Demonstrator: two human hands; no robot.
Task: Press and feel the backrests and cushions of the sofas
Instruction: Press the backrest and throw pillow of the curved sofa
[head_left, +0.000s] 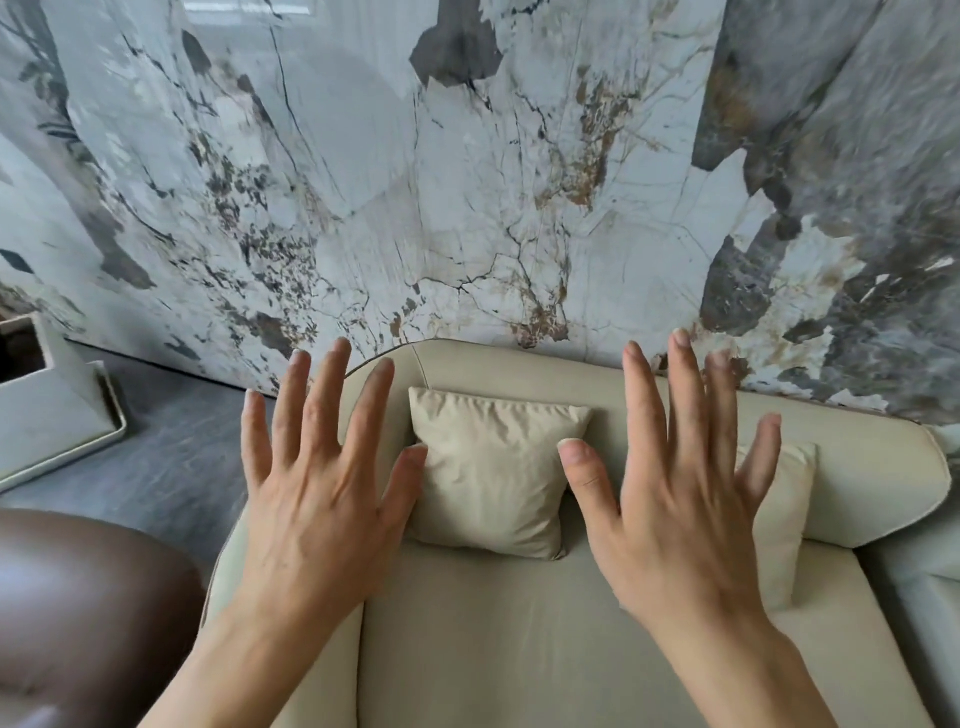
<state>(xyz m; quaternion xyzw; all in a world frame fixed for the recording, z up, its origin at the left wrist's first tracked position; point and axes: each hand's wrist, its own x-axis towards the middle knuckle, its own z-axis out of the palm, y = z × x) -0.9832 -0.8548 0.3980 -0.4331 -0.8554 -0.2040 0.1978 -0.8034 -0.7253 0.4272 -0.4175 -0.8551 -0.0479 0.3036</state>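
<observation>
A beige sofa stands against a marble wall, with its curved backrest (524, 369) at the top and its seat cushion (498, 634) below. A beige throw pillow (493, 467) leans on the backrest in the middle. A second pillow (784, 519) shows at the right, partly hidden by my right hand. My left hand (322, 499) hovers with fingers spread over the sofa's left arm. My right hand (680, 499) is spread wide above the seat, right of the middle pillow. Neither hand holds anything, and I cannot tell if they touch the sofa.
A brown leather seat (88, 613) fills the lower left corner. A white boxy stand (57, 410) sits on the dark grey floor (176, 452) at the left. The marble wall (467, 182) rises right behind the sofa. Another pale surface (924, 597) adjoins the sofa's right end.
</observation>
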